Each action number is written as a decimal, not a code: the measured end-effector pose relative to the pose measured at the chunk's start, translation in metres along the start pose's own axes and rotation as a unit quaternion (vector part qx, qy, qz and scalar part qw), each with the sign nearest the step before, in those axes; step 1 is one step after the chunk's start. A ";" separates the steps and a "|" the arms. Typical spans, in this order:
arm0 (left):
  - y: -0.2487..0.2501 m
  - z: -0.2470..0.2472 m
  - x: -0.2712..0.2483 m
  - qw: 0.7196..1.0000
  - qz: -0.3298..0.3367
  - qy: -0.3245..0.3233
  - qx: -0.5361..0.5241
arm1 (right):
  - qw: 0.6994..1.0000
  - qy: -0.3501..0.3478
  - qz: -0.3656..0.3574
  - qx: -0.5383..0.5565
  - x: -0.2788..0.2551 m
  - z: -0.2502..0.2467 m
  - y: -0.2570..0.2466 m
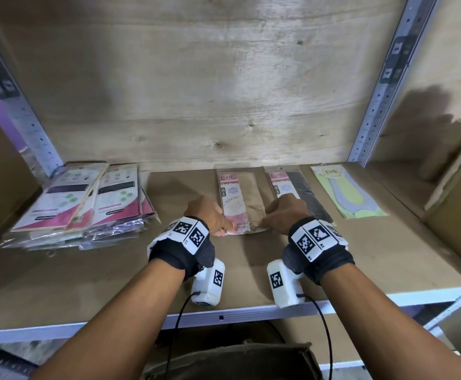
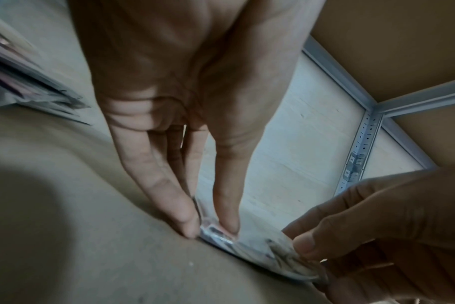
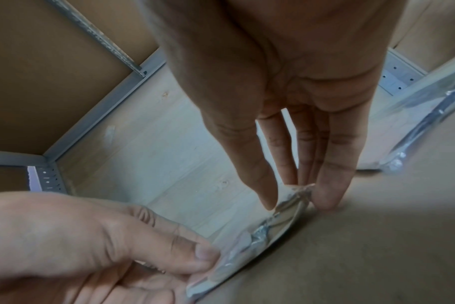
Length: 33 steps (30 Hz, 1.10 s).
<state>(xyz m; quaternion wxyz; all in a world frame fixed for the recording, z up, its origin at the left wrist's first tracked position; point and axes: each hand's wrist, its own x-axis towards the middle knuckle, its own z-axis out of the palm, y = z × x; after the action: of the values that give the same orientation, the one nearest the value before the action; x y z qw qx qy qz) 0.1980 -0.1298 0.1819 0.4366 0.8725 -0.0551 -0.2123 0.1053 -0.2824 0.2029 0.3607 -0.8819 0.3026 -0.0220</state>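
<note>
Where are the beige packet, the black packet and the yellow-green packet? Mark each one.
beige packet [image 1: 251, 198]: head view, tan right half.
black packet [image 1: 304, 186]: head view, dark right half.
yellow-green packet [image 1: 350, 196]: head view, its middle.

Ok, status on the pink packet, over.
Left hand and right hand each pinch a near corner of pink packet, on shelf. Nearby: black packet, close on right.

Soft light is brightest on the pale plywood back panel [image 1: 224, 86]; right of it lies a dark shadow. Grey metal uprights [image 1: 382, 86] beside it bow outward. Wrist views are dim and blurred.
</note>
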 end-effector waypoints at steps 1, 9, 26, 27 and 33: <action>0.000 0.001 0.000 1.000 0.003 0.001 0.001 | 1.000 0.001 -0.001 -0.006 0.001 0.000 0.000; -0.002 0.000 0.003 0.997 0.050 -0.003 0.053 | 0.999 -0.013 -0.006 -0.037 0.008 0.004 0.000; -0.008 -0.024 0.002 0.998 0.055 0.032 0.026 | 0.996 -0.015 -0.082 -0.017 0.002 -0.001 -0.006; -0.010 -0.030 0.000 0.997 0.054 0.045 0.016 | 0.995 -0.026 -0.099 0.006 -0.001 -0.001 -0.008; -0.037 -0.078 -0.018 0.989 0.085 0.123 0.021 | 0.975 -0.099 -0.162 0.119 -0.025 0.022 -0.024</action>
<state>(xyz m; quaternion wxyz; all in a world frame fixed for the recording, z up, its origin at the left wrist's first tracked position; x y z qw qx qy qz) 0.2113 -0.0440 0.1997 0.4376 0.8933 -0.0795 -0.0646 0.1028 -0.2413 0.2067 0.4827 -0.8679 0.1138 -0.0287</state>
